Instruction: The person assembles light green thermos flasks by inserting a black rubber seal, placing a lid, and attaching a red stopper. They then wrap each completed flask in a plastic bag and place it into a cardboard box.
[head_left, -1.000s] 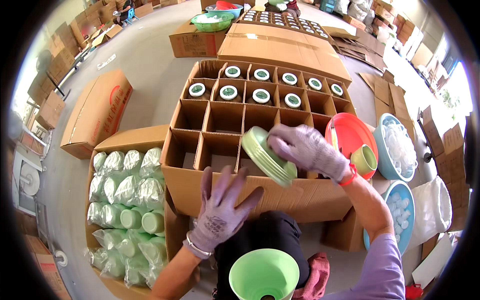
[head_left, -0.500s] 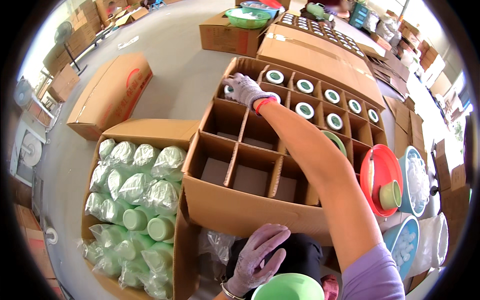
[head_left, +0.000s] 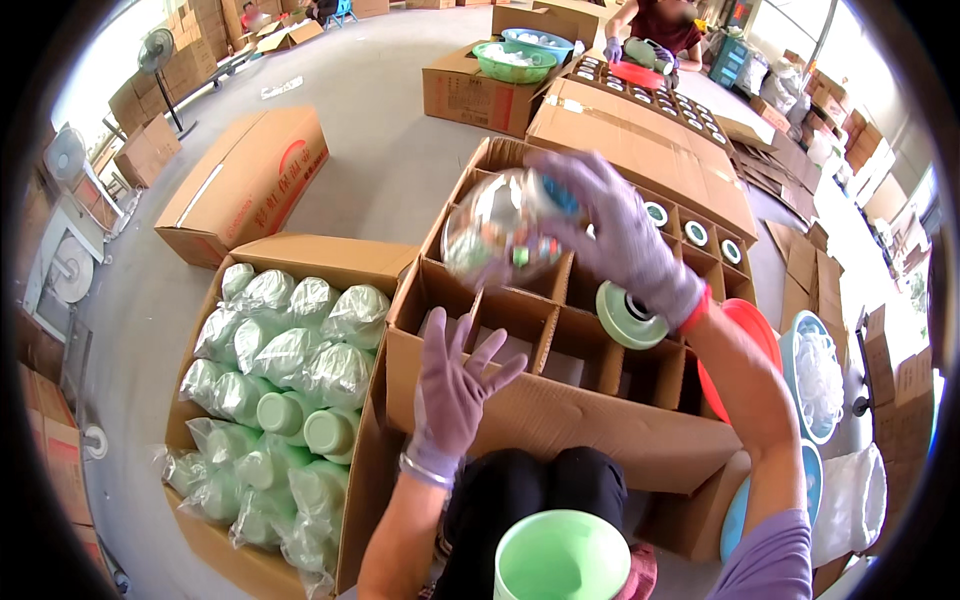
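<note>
Half a second ago the right hand [head_left: 625, 235] was over the box's far-left cell and the left hand [head_left: 448, 390] was low by the lap; now the right is back toward the middle with a glass flask [head_left: 485, 235], and the left is raised to the near edge of the divided box [head_left: 570, 425].

The flask is in the air above the box's left cells. Its long axis slants from the neck end, at about 2 o'clock in the right hand, to the rounded end at about 8. From the right hand it lies at 9 o'clock; from the left, near 12 to 1, apart from the fingertips. The right is nearer, closed round the neck end; blur hides the exact finger contact. The left is bare of any load, palm up, fingers spread.

Green rings [head_left: 620, 330] lie on the cells at 6 o'clock from the right hand, and a green cup [head_left: 560, 565] stands over the lap at 5 o'clock from the left.
</note>
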